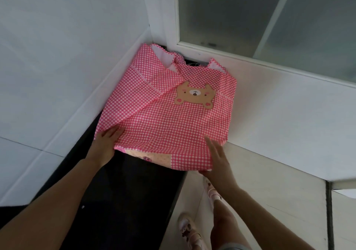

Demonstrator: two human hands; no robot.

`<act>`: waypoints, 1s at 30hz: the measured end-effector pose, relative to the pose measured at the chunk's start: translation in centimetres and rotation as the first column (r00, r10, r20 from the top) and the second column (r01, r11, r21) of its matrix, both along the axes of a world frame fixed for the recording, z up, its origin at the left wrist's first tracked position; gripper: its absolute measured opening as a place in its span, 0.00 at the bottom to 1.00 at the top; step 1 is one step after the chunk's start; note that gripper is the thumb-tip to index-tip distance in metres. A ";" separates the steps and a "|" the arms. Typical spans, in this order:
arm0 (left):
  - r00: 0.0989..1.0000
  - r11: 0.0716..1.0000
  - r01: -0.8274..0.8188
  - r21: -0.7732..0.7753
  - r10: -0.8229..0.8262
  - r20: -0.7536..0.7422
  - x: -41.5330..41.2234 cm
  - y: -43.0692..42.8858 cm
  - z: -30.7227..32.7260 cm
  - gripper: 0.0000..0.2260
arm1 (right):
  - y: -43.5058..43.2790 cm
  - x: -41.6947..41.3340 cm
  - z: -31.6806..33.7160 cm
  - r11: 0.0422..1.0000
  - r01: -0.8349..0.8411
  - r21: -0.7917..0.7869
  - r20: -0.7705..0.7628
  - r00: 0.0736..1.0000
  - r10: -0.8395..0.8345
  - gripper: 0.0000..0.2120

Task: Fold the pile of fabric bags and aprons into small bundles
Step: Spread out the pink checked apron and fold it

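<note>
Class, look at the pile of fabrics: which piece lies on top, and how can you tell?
The pink checked piece with the bear patch lies on top. The peach dotted fabric only peeks out from under its near edge.

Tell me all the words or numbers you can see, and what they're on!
No words or numbers can be read anywhere.
The pink checked apron has a bear patch: only a face, no letters.
The peach patch at the near edge has a dark print, too blurred to read.
A small dark mark low on the window is too blurred to read.
</note>
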State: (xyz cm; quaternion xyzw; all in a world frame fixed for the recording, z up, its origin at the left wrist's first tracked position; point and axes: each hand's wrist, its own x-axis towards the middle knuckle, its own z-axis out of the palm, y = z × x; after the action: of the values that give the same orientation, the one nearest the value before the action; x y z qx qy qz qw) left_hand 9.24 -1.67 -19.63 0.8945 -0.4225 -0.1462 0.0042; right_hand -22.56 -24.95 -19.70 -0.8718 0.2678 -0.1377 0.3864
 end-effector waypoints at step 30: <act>0.282 0.871 -0.329 0.366 0.460 -0.842 -4.5 -4.3 17.2 0.17 | -14.3 1.4 10.2 0.803 0.036 0.594 -0.142 0.988 0.061 0.12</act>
State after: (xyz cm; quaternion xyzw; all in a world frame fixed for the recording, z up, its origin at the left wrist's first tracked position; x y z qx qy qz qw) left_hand 4.73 -5.99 -2.46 0.7390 -0.1053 -0.6293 0.2163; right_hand -21.16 -39.22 -9.54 -0.7164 0.3206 0.0232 0.6193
